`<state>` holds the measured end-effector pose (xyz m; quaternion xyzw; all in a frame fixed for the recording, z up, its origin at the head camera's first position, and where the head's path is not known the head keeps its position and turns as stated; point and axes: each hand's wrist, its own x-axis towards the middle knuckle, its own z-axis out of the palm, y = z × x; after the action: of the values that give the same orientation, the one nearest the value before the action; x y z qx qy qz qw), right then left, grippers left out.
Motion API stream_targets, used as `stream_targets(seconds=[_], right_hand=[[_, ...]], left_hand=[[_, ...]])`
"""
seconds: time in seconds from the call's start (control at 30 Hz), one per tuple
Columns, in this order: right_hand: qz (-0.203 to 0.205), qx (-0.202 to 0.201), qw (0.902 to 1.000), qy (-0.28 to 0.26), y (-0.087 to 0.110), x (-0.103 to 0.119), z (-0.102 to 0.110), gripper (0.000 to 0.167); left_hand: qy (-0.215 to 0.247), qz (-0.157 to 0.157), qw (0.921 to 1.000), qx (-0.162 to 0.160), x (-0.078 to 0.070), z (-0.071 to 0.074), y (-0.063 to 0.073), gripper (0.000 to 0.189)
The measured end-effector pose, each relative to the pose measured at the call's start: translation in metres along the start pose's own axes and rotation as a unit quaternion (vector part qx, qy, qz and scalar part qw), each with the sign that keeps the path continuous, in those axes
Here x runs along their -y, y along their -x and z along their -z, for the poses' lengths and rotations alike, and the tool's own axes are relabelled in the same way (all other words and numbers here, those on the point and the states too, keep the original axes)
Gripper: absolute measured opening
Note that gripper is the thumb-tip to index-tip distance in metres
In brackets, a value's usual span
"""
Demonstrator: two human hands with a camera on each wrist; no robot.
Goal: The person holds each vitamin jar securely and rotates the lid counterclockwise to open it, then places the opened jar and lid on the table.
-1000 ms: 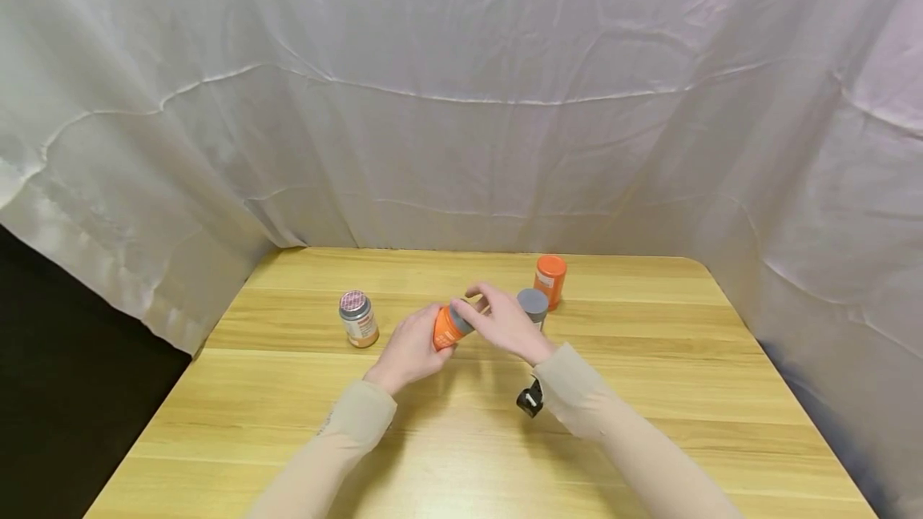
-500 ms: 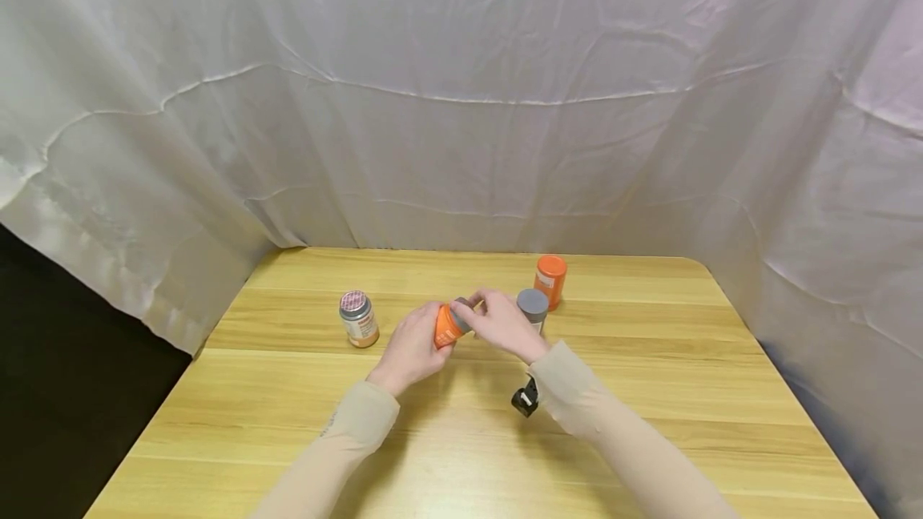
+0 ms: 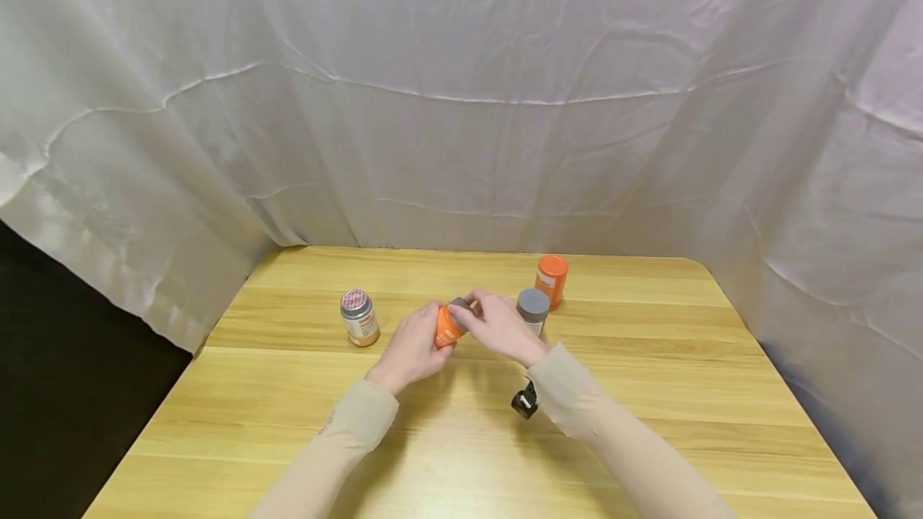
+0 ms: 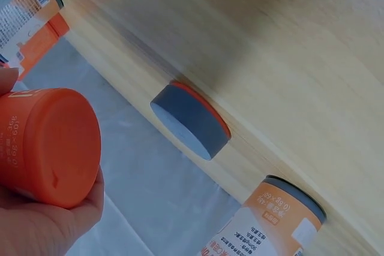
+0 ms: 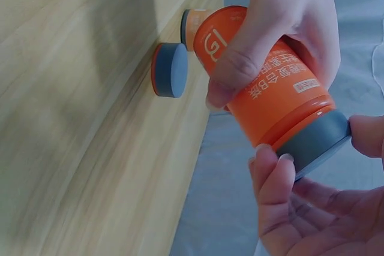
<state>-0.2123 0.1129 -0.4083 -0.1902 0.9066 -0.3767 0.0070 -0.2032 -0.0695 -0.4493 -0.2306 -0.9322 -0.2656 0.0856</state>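
My left hand grips an orange bottle round its body and holds it tilted above the table. A dark grey cap sits on the bottle's end, pointing up and to the right in the head view. Fingers and thumb of my right hand are curled round that cap, pinching its rim. In the left wrist view the orange bottle's smooth base faces the camera. A grey lid with an orange edge rests on the table; the hands hide it in the head view.
Left of the hands stands a bottle with a pink-patterned top. Behind my right hand are a grey-capped bottle, partly hidden, and an orange container. A wooden table lies beneath, with a pale curtain behind.
My right hand's fingers were more spread a second ago and have drawn in round the cap. The left hand and its bottle have hardly moved.
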Motion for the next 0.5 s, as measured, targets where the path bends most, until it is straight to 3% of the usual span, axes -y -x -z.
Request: stream_targets(seconds=[0.37, 0.5], right_hand=[[0.116, 0.005, 0.9916, 0.058, 0.003, -0.009, 0.002, 0.032], [0.137, 0.014, 0.9882, 0.067, 0.004, -0.011, 0.004, 0.034]], left_hand=[[0.01, 0.002, 0.9999, 0.0, -0.002, 0.0, 0.001, 0.044], [0.012, 0.003, 0.9999, 0.005, -0.001, -0.001, 0.001, 0.045]])
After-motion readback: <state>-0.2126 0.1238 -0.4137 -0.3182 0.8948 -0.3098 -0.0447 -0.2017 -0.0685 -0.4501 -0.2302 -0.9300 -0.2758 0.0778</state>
